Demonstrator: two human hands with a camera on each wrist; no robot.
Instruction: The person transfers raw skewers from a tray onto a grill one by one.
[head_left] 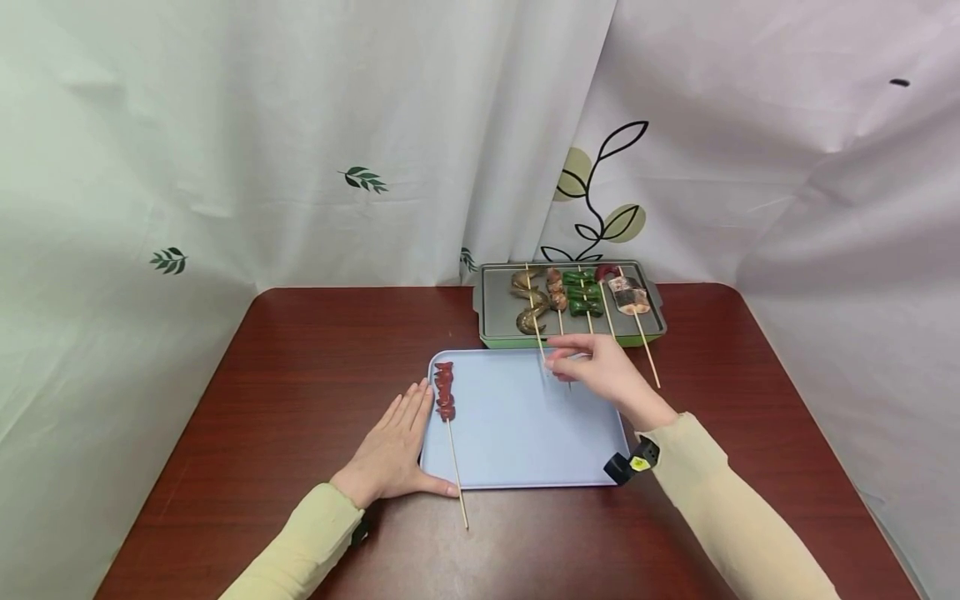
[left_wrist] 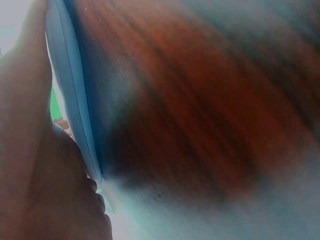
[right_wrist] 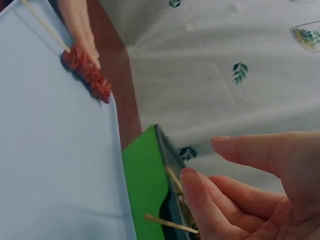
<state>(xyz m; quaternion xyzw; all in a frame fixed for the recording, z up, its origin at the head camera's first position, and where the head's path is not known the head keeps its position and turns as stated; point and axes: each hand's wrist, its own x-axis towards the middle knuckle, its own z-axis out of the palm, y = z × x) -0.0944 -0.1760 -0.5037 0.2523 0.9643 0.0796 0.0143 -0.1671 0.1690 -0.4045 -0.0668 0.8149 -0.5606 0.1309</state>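
My left hand [head_left: 397, 446] lies flat with straight fingers along the left edge of a pale blue tray [head_left: 517, 425], its thumb at the front edge by a wooden stick. That stick belongs to a skewer of red pieces [head_left: 445, 392] lying on the tray's left side, its end past the front edge. My right hand [head_left: 592, 367] is over the tray's back edge, thumb and forefinger apart [right_wrist: 250, 195] with nothing between them. Its fingertips are close to the stick of a skewer of curled brown shrimp [head_left: 529, 300], at the left of a grey grill pan [head_left: 498, 321] with green sides.
Also on the pan lie a skewer of brownish lumps [head_left: 556, 290], one of green pepper pieces [head_left: 583, 293], one with a dark red piece [head_left: 606, 272] and one of fish chunks [head_left: 630, 296]. Several sticks overhang the pan's front. A white curtain [head_left: 360, 100] hangs behind the brown table [head_left: 300, 375].
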